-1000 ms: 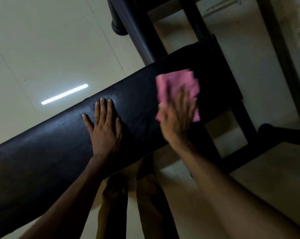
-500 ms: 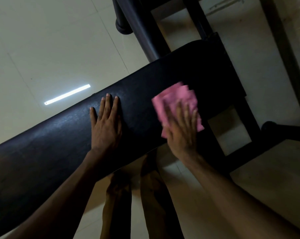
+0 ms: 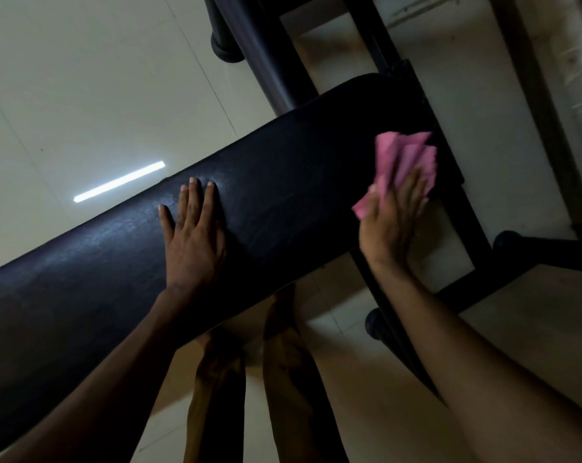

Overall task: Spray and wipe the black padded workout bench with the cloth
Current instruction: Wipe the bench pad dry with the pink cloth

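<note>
The black padded bench (image 3: 283, 182) runs diagonally from lower left to upper right. My left hand (image 3: 192, 235) lies flat on its middle, fingers spread, holding nothing. My right hand (image 3: 393, 222) presses a crumpled pink cloth (image 3: 403, 162) against the bench's right end, near the front edge of the pad. The cloth sticks out beyond my fingertips. No spray bottle is in view.
Black metal frame bars (image 3: 456, 222) and a thick post (image 3: 266, 51) surround the bench's far end. A round frame foot (image 3: 376, 324) sits on the pale tiled floor (image 3: 82, 78). My bare legs (image 3: 283, 379) stand below the bench. A bright light reflection (image 3: 119, 182) marks the floor.
My right hand slid the pink cloth from the pad's middle area to the right end of the bench. My left hand stayed flat in nearly the same spot.
</note>
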A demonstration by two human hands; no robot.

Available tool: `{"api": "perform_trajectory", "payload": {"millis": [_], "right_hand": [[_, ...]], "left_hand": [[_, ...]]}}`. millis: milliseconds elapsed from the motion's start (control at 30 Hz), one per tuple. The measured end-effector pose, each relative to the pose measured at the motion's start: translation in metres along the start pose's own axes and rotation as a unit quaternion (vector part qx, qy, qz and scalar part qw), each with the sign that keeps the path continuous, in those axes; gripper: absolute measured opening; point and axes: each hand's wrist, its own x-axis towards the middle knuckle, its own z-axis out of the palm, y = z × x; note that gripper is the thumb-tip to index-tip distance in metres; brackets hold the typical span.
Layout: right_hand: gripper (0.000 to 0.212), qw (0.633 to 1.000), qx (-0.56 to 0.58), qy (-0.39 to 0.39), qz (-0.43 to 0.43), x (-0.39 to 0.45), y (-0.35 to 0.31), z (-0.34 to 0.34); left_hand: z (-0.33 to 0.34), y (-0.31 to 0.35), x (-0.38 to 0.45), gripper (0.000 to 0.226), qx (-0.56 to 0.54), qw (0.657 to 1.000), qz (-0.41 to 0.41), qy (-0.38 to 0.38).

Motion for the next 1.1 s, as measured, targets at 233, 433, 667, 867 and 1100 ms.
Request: {"api": "perform_trajectory", "payload": {"millis": [233,433,667,867,1100], "right_hand": [[0.066,0.93,-0.17,-0.116,-0.305,-0.074,0.007,0.017],[0.065,0.983,-0.115,-0.056,-0.128,-0.067,-0.004,0.014],[0.068,0.962,-0.132,-0.126,-0.203,-0.185,-0.078,0.068],[0.069,0.96,-0.141,-0.089,-0.224,-0.155,-0.048,0.052],[0.062,0.987,-0.048,-0.119,-0.093,-0.213,-0.11,0.071]], "left_hand": [[-0.008,-0.006,0.002,0.062,-0.003,0.999,0.019,-0.028],[-0.015,-0.027,-0.011,0.071,-0.023,0.998,0.043,-0.032],[-0.014,-0.088,-0.07,0.073,0.028,0.999,0.015,-0.035],[-0.026,-0.115,-0.078,0.076,0.006,0.998,0.036,-0.058],[-0.016,-0.116,-0.078,0.077,-0.018,0.999,0.025,-0.041]]}}
